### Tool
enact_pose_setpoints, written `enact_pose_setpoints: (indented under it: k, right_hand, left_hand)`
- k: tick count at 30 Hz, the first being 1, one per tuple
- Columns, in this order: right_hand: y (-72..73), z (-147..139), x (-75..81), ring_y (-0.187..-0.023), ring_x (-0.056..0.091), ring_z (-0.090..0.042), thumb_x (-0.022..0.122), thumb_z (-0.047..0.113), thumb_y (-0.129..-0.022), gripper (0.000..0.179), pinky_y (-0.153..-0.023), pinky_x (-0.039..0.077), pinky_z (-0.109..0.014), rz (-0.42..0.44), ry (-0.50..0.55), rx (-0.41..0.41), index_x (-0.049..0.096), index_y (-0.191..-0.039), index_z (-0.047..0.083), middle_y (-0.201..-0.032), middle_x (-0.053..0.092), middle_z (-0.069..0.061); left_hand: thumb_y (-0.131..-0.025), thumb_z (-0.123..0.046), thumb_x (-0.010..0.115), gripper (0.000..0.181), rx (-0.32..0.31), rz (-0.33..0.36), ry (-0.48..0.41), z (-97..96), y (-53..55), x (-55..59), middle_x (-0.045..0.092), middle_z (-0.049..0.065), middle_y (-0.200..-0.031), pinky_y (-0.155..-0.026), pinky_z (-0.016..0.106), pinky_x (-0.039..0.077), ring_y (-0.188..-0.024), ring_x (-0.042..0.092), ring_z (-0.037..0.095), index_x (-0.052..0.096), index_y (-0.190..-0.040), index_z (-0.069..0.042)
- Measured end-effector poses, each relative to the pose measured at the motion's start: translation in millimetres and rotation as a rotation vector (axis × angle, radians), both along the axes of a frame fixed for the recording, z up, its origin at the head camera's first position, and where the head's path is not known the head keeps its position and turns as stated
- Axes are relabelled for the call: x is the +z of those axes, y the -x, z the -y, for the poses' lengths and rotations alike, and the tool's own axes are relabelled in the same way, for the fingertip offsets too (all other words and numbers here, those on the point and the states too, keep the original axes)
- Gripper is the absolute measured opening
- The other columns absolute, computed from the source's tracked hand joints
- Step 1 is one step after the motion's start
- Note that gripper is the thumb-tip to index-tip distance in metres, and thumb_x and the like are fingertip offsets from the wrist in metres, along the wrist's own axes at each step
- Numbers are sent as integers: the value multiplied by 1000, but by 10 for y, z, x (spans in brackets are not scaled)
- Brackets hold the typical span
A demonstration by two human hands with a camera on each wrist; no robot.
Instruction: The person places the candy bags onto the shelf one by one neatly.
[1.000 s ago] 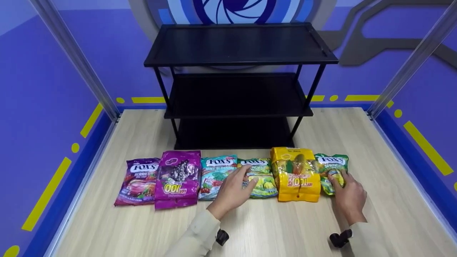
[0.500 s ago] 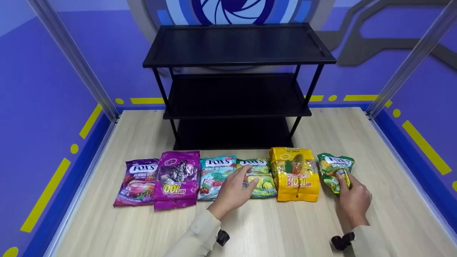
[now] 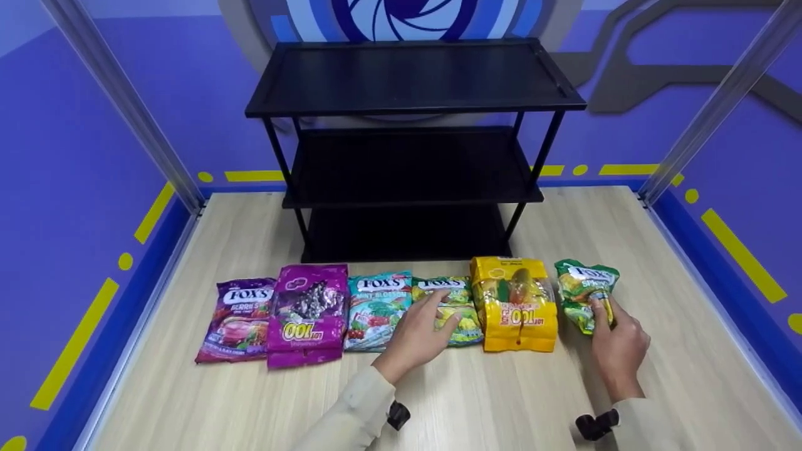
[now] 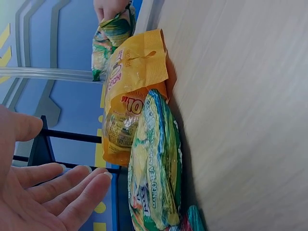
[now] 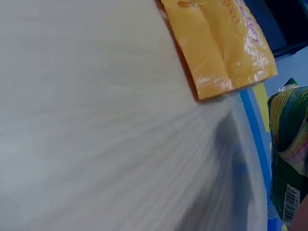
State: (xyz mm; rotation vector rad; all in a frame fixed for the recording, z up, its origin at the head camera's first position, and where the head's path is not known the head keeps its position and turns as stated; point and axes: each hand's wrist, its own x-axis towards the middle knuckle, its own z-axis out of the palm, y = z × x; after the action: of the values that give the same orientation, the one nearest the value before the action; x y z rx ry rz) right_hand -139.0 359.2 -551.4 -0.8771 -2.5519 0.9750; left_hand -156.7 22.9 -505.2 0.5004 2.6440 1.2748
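The desk (image 3: 476, 410) carries a black shelf (image 3: 410, 166) and, before it, a yellow bag (image 3: 520, 307) in a row. Right of that bag, apart from it, is a smaller green packet (image 3: 576, 291) — lettered top pointing away from the person, long axis roughly front to back. It is just ahead of the right hand (image 3: 620, 347), which pinches its near right part; the left hand (image 3: 418, 335), fingers loosely spread, is near a second green packet (image 3: 467, 316).
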Motion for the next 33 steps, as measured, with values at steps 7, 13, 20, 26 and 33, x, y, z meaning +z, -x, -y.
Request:
enact_pose_setpoints:
  k: [7,13,20,26,33]
  right_hand:
    - [-30,103,92,-123,50,-38,41,52,-99,60,-111,30,-55,-94,-14,-5,38,-146,17,-138,55,-18]
    - [-73,207,157,-109,54,-35,44,50,-99,58,-100,43,-51,-172,-3,16,47,-142,12,-124,62,-22]
    - [-89,338,222,-106,59,-28,46,49,-98,56,-95,52,-37,-207,-29,55,49,-141,14,-122,65,-16]
    - [-94,425,228,-102,60,-27,50,46,-98,53,-86,49,-22,-279,-44,78,53,-138,12,-117,67,-17]
    - [-91,555,248,-96,56,-32,53,39,-98,49,-82,39,-38,-355,-28,121,56,-135,6,-108,67,-23]
  left_hand:
    - [-99,-46,49,51,-5,34,0,-30,2,11,54,3,-139,-99,44,51,-116,60,22,40,-145,-25]
    - [-99,-46,49,51,-6,25,4,-51,-8,14,54,2,-140,-99,44,51,-117,59,23,40,-144,-25]
    - [-99,-45,49,50,-11,1,16,-74,-20,-5,55,1,-138,-98,43,51,-115,59,22,41,-144,-24]
    - [-100,-43,48,49,-23,-21,-3,-75,-33,-21,55,1,-137,-94,40,53,-113,61,21,42,-144,-23]
    - [-100,-44,47,52,-31,-22,-6,-90,-36,-35,56,2,-136,-92,40,53,-113,61,21,40,-146,-21]
